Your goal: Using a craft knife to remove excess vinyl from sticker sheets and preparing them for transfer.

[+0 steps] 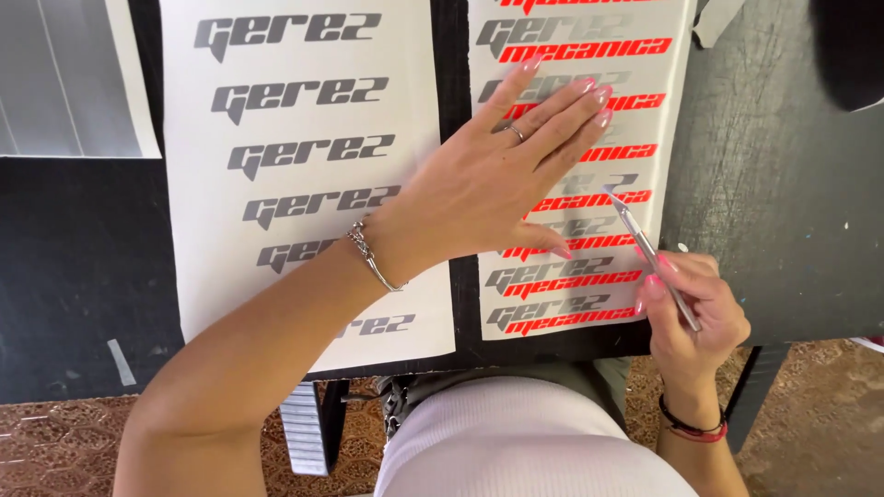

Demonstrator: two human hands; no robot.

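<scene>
My left hand (502,175) lies flat, fingers together, pressing on a white sticker sheet (668,110) printed with rows of grey and red-orange lettering. My right hand (686,308) grips a thin metal craft knife (649,248) like a pen. Its blade tip rests on the sheet just right of my left fingers, among the middle rows. A second white sheet (304,175), with grey lettering only, sits to the left under my left forearm. Both sheets rest on a black table (764,184).
Another pale sheet (69,78) lies at the far left of the table. A dark object (852,51) sits at the top right corner. Below the table edge are my lap, a table leg (755,391) and a patterned brown floor (55,442).
</scene>
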